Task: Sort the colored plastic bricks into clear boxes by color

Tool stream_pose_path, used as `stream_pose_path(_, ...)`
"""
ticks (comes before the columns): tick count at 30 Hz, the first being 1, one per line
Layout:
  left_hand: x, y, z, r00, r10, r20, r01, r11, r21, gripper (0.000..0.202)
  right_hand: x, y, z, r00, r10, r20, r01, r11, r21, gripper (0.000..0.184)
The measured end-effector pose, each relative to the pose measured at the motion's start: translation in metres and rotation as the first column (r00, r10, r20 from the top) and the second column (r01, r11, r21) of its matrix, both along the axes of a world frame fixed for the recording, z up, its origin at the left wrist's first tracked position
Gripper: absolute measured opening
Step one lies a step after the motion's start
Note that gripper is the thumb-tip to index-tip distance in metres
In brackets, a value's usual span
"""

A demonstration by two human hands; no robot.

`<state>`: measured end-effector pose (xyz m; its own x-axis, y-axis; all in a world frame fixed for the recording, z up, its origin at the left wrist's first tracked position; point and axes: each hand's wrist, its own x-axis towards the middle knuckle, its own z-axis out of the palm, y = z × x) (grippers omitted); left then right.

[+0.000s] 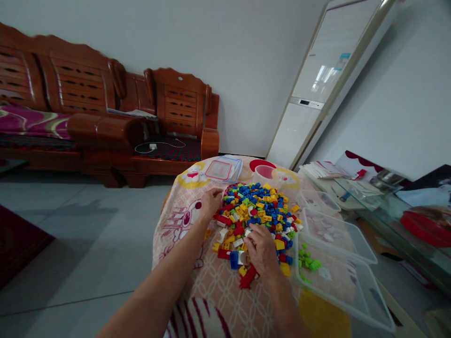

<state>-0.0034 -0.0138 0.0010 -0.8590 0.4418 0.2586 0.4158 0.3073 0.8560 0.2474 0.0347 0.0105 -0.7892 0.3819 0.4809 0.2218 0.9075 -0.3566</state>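
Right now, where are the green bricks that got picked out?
In the head view, the green bricks lie in the nearest clear plastic tray, on the right of the brick pile, just beside the right hand.

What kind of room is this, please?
Most likely a living room in a home. A carved wooden sofa stands by the wall, a tall floor-standing air conditioner fills the corner, and toy building bricks lie heaped on a cartoon-print cloth under both hands.
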Motion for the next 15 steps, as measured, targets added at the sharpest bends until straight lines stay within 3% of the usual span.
stream_pose_path(4, -0.003, -0.003, -0.007, 1.000, 0.011, 0.013, -0.010, 0.999, -0.050, 0.029, 0.013, 0.003, -0.001, 0.992, -0.072, -0.100, 0.069, 0.997, -0.033, 0.018)
stream_pose_path(8, -0.002, -0.009, -0.013, 0.999, -0.043, -0.016, 0.042, 0.999, -0.024, 0.029, 0.009, -0.014, 0.004, 0.996, 0.024, -0.084, -0.024, 1.000, -0.003, 0.030)
stream_pose_path(11, -0.001, -0.012, -0.015, 0.997, -0.073, -0.023, 0.073, 0.997, 0.015, 0.030, 0.002, -0.024, 0.006, 0.998, 0.063, -0.016, -0.063, 0.998, 0.008, 0.023)
stream_pose_path(15, -0.002, -0.012, -0.017, 0.996, -0.090, -0.011, 0.090, 0.995, 0.043, 0.029, 0.004, -0.025, 0.002, 0.999, -0.001, -0.042, -0.001, 0.999, -0.040, 0.020)
